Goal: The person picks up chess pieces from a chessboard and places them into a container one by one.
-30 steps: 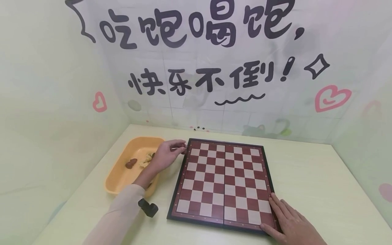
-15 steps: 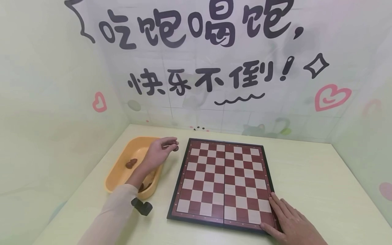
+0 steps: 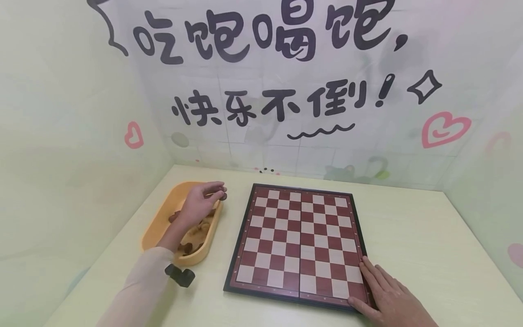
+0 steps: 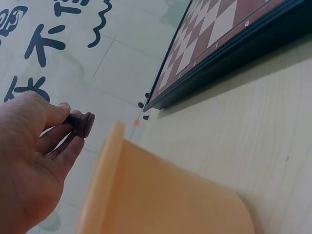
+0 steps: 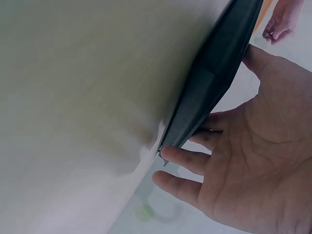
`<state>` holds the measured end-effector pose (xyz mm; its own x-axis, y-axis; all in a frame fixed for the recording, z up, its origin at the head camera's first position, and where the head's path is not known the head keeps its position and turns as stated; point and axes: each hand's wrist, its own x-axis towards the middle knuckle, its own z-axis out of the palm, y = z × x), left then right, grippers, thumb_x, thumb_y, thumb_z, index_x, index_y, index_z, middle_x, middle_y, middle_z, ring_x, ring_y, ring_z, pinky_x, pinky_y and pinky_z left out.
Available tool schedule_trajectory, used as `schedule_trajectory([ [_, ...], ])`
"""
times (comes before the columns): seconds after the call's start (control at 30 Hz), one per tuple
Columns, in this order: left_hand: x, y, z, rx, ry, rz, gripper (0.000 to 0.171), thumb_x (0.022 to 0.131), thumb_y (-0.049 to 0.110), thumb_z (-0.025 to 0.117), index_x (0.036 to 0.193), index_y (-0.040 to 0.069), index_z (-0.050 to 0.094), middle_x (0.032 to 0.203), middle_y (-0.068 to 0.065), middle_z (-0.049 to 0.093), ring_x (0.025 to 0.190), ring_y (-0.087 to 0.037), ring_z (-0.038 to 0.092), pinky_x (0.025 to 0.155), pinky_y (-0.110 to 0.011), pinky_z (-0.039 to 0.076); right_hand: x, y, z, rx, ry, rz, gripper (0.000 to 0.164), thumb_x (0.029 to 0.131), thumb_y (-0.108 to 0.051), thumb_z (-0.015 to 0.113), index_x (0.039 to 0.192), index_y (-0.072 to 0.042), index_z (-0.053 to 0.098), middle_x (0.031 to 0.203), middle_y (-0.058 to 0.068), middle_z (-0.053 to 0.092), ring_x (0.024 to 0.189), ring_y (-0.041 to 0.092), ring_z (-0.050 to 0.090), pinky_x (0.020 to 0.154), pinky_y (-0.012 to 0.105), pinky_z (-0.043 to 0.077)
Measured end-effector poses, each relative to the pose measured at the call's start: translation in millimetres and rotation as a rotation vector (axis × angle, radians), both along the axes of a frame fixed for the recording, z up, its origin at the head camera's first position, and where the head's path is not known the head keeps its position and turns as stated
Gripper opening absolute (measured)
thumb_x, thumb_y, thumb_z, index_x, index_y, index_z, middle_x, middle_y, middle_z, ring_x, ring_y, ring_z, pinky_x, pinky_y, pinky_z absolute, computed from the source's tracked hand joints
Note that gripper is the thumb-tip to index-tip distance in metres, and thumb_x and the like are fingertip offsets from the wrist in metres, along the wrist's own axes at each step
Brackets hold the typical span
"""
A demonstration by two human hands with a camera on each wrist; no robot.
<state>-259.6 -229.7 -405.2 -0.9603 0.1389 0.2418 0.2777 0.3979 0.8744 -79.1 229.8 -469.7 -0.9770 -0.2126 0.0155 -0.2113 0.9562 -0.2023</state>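
My left hand point(image 3: 199, 203) is over the far right side of the yellow tray point(image 3: 153, 229), pinching a dark brown chess piece point(image 4: 84, 124) between thumb and fingers, its round base pointing outward. In the tray lie several brown and pale chess pieces point(image 3: 188, 248), partly hidden by the hand and forearm. A chessboard point(image 3: 302, 245) with red-brown and cream squares lies flat on the table, no pieces on it. My right hand point(image 3: 394, 297) rests with extended fingers on the board's near right corner; in the right wrist view those fingers lie along its dark side edge point(image 5: 207, 83).
The pale table point(image 3: 429, 236) runs back to a wall sheet point(image 3: 261, 150) printed with black characters and hearts. More sheet hangs at both sides. A black band device point(image 3: 180, 275) sits on the left wrist. A strip of table separates tray and board.
My left hand has moved left from the board's far left edge to above the tray, still with the dark chess piece. The right hand stays at the board's corner.
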Motion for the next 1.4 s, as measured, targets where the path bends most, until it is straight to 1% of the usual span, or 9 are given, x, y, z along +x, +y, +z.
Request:
schedule_trajectory([
  [0.1,1.0,-6,-2.0,0.015,0.010,-0.001,0.035,0.104,0.007,0.058,0.137,-0.006,0.058,0.125,-0.023,0.066,0.115,-0.034,0.065,0.063,-0.017,0.048,-0.1,0,0.1,-0.002,-0.001,0.000,0.098,0.089,-0.073,0.060,0.150,0.003,0.045,0.154,0.021,0.041,0.135,0.047,0.042,0.100,0.064,0.042],
  [0.2,1.7,-12,-3.5,0.017,0.020,0.006,0.035,0.104,0.007,0.058,0.137,-0.007,0.058,0.124,-0.023,0.066,0.112,-0.035,0.066,0.054,-0.020,0.044,-0.5,0,0.1,-0.001,-0.007,-0.001,0.099,0.089,-0.073,0.059,0.150,0.003,0.045,0.155,0.021,0.041,0.135,0.047,0.042,0.100,0.065,0.041],
  [0.27,2.0,-15,-3.7,0.011,0.028,0.010,0.035,0.104,0.006,0.058,0.137,-0.007,0.058,0.123,-0.024,0.066,0.110,-0.035,0.066,0.060,-0.022,0.050,-0.3,0,0.3,-0.003,-0.011,-0.003,0.099,0.089,-0.073,0.059,0.150,0.003,0.045,0.155,0.021,0.041,0.135,0.047,0.042,0.100,0.065,0.041],
  [0.37,3.0,-20,-4.1,0.012,0.033,0.019,0.033,0.104,0.004,0.058,0.134,-0.008,0.059,0.122,-0.024,0.067,0.109,-0.035,0.067,0.079,-0.030,0.058,-0.4,0,0.5,-0.005,-0.021,-0.004,0.099,0.089,-0.073,0.058,0.150,0.003,0.044,0.155,0.022,0.040,0.135,0.048,0.042,0.100,0.065,0.041],
  [0.43,3.3,-23,-5.1,0.012,0.040,0.026,0.032,0.104,0.003,0.058,0.133,-0.010,0.060,0.121,-0.025,0.067,0.109,-0.036,0.067,0.089,-0.034,0.056,-0.6,0,0.5,-0.006,-0.024,-0.005,0.099,0.089,-0.073,0.058,0.150,0.003,0.044,0.155,0.022,0.040,0.135,0.048,0.042,0.100,0.065,0.041],
  [0.5,3.4,-27,-6.9,0.014,0.046,0.031,0.032,0.103,0.001,0.058,0.132,-0.011,0.060,0.121,-0.026,0.066,0.110,-0.036,0.066,0.093,-0.035,0.053,-0.6,0,0.4,-0.007,-0.023,-0.005,0.099,0.089,-0.073,0.058,0.150,0.003,0.044,0.155,0.022,0.040,0.135,0.048,0.042,0.100,0.065,0.041],
  [0.7,3.3,-37,-12.6,-0.009,0.061,0.045,0.033,0.103,0.001,0.058,0.133,-0.012,0.058,0.122,-0.026,0.066,0.112,-0.037,0.065,0.092,-0.027,0.052,0.3,0,1.0,-0.008,-0.030,-0.010,0.099,0.089,-0.073,0.058,0.150,0.003,0.044,0.155,0.022,0.040,0.135,0.048,0.042,0.101,0.065,0.040],
  [1.1,10.3,-47,-21.0,-0.065,0.091,0.072,0.030,0.102,0.000,0.059,0.129,-0.015,0.059,0.119,-0.028,0.066,0.114,-0.041,0.064,0.096,-0.036,0.051,0.7,1,1.1,-0.009,-0.015,-0.007,0.099,0.089,-0.073,0.059,0.151,0.003,0.043,0.155,0.021,0.040,0.135,0.047,0.043,0.100,0.064,0.041],
  [1.4,12.5,-54,-25.9,-0.063,0.077,0.058,0.030,0.101,-0.001,0.060,0.127,-0.016,0.059,0.117,-0.029,0.067,0.111,-0.042,0.064,0.089,-0.020,0.052,0.1,0,2.0,-0.010,-0.030,-0.004,0.099,0.089,-0.073,0.059,0.152,0.002,0.043,0.156,0.021,0.039,0.135,0.047,0.042,0.100,0.065,0.041],
])
